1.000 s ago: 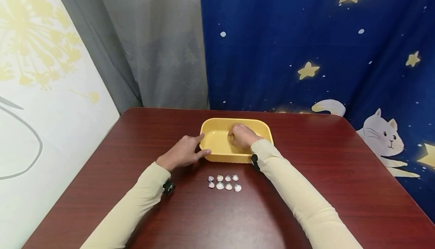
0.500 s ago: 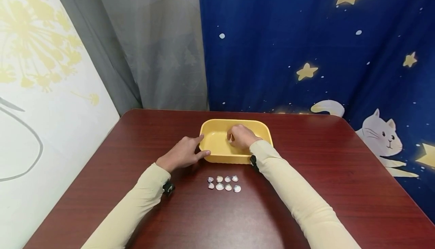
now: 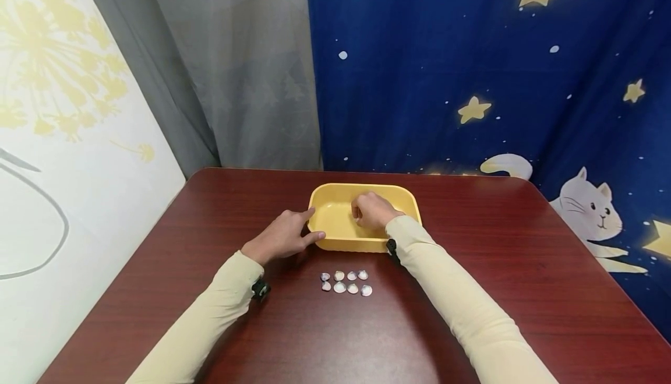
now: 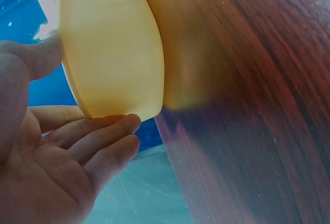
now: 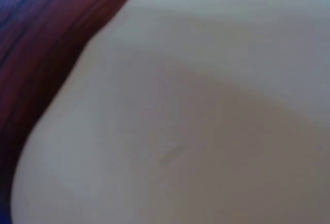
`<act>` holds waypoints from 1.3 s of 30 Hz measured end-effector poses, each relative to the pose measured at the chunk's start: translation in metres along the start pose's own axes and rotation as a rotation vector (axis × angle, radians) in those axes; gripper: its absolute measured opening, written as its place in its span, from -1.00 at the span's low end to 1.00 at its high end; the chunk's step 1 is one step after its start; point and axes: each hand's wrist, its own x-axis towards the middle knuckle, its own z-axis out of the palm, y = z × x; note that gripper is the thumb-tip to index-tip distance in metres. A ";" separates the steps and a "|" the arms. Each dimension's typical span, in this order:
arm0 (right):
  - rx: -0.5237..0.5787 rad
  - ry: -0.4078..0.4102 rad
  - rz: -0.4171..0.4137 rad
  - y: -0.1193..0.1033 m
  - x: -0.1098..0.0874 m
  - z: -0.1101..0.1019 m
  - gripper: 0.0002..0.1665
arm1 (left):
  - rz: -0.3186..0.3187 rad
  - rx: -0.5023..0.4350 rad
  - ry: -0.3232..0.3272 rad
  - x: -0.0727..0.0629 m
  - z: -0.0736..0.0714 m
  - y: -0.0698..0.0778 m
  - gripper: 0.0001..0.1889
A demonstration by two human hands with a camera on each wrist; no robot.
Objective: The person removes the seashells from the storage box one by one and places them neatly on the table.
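On the table stands a yellow plastic basin [image 3: 335, 224], rectangular with rounded corners. My left hand [image 3: 283, 233] holds its left end, thumb at the near side and index finger at the rim. Seen from the left wrist, the fingers [image 4: 111, 131] lie against the basin's outer wall [image 4: 113, 49]. Inside the basin, toward its right half, my right hand [image 3: 374, 210] points down with curled fingers; their tips and anything between them are hidden. Pale basin wall [image 5: 180, 105] fills most of the blurred right wrist view, without the hand.
Several small seashells [image 3: 339, 286] lie in two rows on the dark red wooden table [image 3: 293, 337], just in front of the basin. A grey curtain [image 3: 257, 69] and a blue starry curtain [image 3: 409, 81] hang behind the table. A white patterned wall [image 3: 78, 197] borders its left side.
The right hand's fingers shift slightly inside the basin. The left hand, the basin and the seashells keep their places; the head view moves a little.
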 end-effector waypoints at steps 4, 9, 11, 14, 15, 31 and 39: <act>0.003 0.007 -0.003 0.001 -0.002 0.000 -0.88 | 0.003 -0.003 0.005 0.000 0.000 0.001 -0.22; 0.016 0.019 -0.007 -0.001 -0.006 -0.002 -0.86 | -0.005 0.000 0.000 0.000 0.000 0.001 -0.21; 0.019 0.026 -0.010 -0.003 -0.007 -0.003 -0.86 | -0.007 0.002 -0.004 0.000 0.000 0.000 -0.21; 0.022 0.040 -0.022 -0.005 -0.010 -0.005 -0.87 | -0.010 -0.001 -0.008 0.000 0.000 0.000 -0.21; 0.022 0.047 -0.029 -0.006 -0.012 -0.006 -0.87 | -0.010 -0.001 -0.008 0.000 0.000 0.000 -0.21; 0.122 0.168 -0.179 -0.013 -0.051 -0.026 -0.92 | -0.016 -0.012 -0.013 0.002 0.000 0.000 -0.20; 0.116 0.232 -0.233 -0.021 -0.082 -0.033 -0.90 | -0.030 -0.010 -0.023 0.002 -0.001 0.000 -0.19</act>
